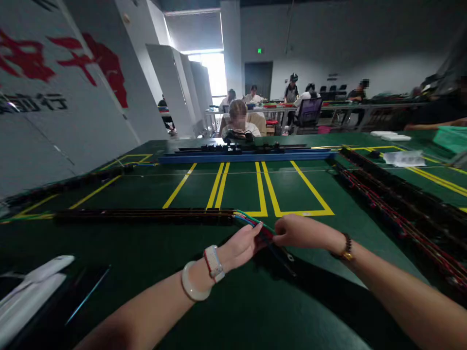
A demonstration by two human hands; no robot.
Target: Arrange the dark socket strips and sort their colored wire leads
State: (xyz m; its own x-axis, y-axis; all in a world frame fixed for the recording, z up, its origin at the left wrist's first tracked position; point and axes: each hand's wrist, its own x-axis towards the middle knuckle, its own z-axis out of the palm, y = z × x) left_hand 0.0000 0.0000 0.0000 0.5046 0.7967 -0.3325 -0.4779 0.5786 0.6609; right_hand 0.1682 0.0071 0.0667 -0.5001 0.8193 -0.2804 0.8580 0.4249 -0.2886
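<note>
My left hand (pixel 242 245), with a watch and a pale bangle at its wrist, is closed round a bundle of coloured wires (pixel 248 219). The wires come out of the right end of a long dark strip (pixel 146 215) lying across the green table (pixel 219 301). Close beside it on the right, my right hand (pixel 297 231) has its fingers pinched at the same bundle, near a green wire. Dark wire ends with metal tips (pixel 290 257) hang below and between the hands. The fingertips of my right hand are partly hidden.
Blue rails with black parts (pixel 248 157) lie across the far side, with a person seated behind. Dark wire harnesses (pixel 386 209) run along the right. White objects (pixel 36 282) lie at the near left. Yellow tape (pixel 304 213) marks the table. Clear plastic (pixel 404 158) sits at the right.
</note>
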